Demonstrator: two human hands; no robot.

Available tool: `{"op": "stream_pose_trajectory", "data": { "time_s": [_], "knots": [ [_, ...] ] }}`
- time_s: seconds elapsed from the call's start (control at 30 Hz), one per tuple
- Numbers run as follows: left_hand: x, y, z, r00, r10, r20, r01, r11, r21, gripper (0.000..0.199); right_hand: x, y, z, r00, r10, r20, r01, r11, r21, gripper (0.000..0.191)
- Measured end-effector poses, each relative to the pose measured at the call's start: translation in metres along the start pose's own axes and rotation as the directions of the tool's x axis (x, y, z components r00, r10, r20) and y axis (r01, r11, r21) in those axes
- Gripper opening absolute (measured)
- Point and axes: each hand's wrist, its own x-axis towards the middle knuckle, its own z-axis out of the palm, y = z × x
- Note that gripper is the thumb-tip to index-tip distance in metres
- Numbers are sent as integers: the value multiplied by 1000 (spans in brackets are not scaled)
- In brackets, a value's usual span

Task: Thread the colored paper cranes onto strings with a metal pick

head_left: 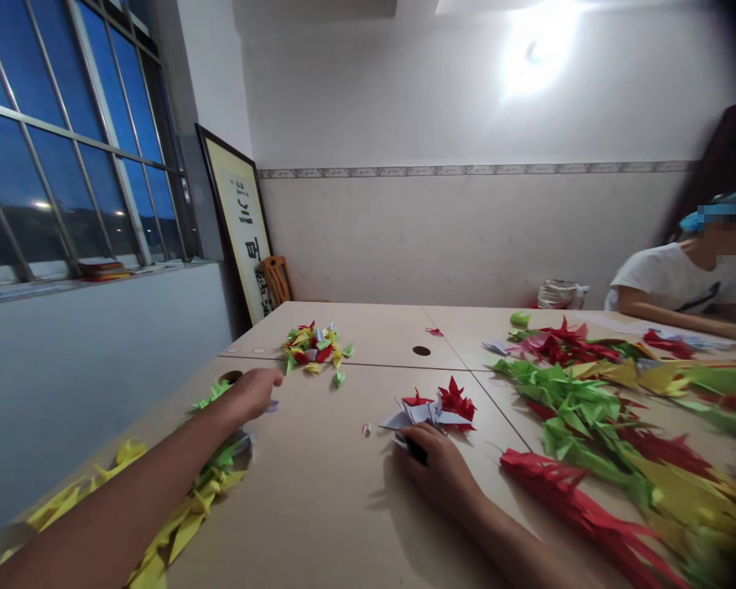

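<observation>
My left hand (258,394) reaches over the left side of the table, its fingers curled down. A pale paper piece (273,406) peeks out beside them; what they grip is hidden. Under that forearm lie green paper pieces (212,394) and yellow folded strips (184,523). Near the table's middle, my right hand (438,466) is closed round a small black object (415,449). Its fingertips are at white folded paper (426,414), and red folded paper (457,403) lies just behind.
A mixed paper pile (312,343) sits at the back left of the table (319,507). Green (580,401), red (582,503) and yellow paper heaps cover the right side. A person in a white shirt (680,278) leans on the table at the far right.
</observation>
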Motion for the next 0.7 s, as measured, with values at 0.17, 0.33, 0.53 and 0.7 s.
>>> {"op": "stream_pose_trajectory", "data": {
  "time_s": [0.17,0.33,0.53,0.7],
  "knots": [
    [-14,49,40,999,-2,-38,-25,728,-685,27,-1,-2,1,992,98,-76,-90,991,103,32],
    [-44,76,110,961,-123,246,259,104,-960,39,-3,-13,0,986,153,-64,-139,974,179,29],
    [-47,76,120,952,-22,305,305,4,-952,35,-3,-26,0,990,130,47,-137,953,271,27],
    [-52,79,118,919,39,392,394,-103,-913,32,-3,-25,4,988,128,82,-144,958,247,22]
  ]
}}
